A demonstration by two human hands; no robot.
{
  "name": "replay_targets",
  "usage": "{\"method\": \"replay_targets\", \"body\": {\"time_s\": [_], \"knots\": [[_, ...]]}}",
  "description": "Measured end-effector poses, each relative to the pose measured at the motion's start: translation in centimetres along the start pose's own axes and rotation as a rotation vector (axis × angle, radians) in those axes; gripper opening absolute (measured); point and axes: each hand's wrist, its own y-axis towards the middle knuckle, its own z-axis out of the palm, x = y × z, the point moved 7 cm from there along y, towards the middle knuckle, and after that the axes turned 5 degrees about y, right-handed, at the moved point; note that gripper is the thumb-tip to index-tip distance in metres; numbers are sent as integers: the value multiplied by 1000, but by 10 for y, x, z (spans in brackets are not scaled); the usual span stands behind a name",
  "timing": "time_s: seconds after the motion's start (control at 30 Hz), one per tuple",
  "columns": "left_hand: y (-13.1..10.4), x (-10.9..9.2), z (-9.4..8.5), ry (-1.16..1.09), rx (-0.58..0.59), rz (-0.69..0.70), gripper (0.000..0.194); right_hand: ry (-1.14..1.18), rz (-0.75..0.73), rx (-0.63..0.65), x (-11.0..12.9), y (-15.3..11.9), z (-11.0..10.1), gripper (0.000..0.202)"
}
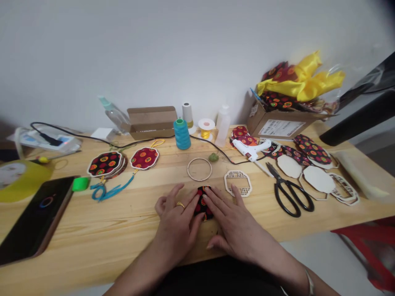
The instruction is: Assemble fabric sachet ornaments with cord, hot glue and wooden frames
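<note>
A dark fabric-covered piece (204, 201) with red and orange motifs lies on the wooden table before me. My left hand (177, 218), a ring on one finger, presses its fingertips and thumb along the left side of the piece. From the right, my right hand (231, 220) rests its outstretched fingers on the same piece, thumb spread apart. Both hands cover part of the piece's edges. Just beyond them lie a thin round hoop (199, 169) and a wooden lattice frame (238, 183), close to my right fingertips.
Black-handled scissors (288, 191), a white glue gun (251, 148) and pale blanks (319, 179) lie to the right. A teal thread cone (182, 134) stands behind. Finished patterned pieces (106, 164) and a phone (38, 218) are left. A fabric-filled carton (277, 123) sits back right.
</note>
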Motion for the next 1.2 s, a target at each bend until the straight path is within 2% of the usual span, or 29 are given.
{"method": "replay_targets", "body": {"time_s": [0.5,0.73,0.87,1.2], "knots": [[-1,3,-2,-14,5,-18,31,-29,-9,24,-2,0,7,85],[-1,7,-10,-40,-108,-41,21,-38,-26,2,-2,-2,4,87],[0,9,-12,-30,-133,-79,20,-46,32,-58,-9,-2,-5,91],[1,4,-5,-23,-85,-58,14,-15,-43,-28,5,11,2,88]]}}
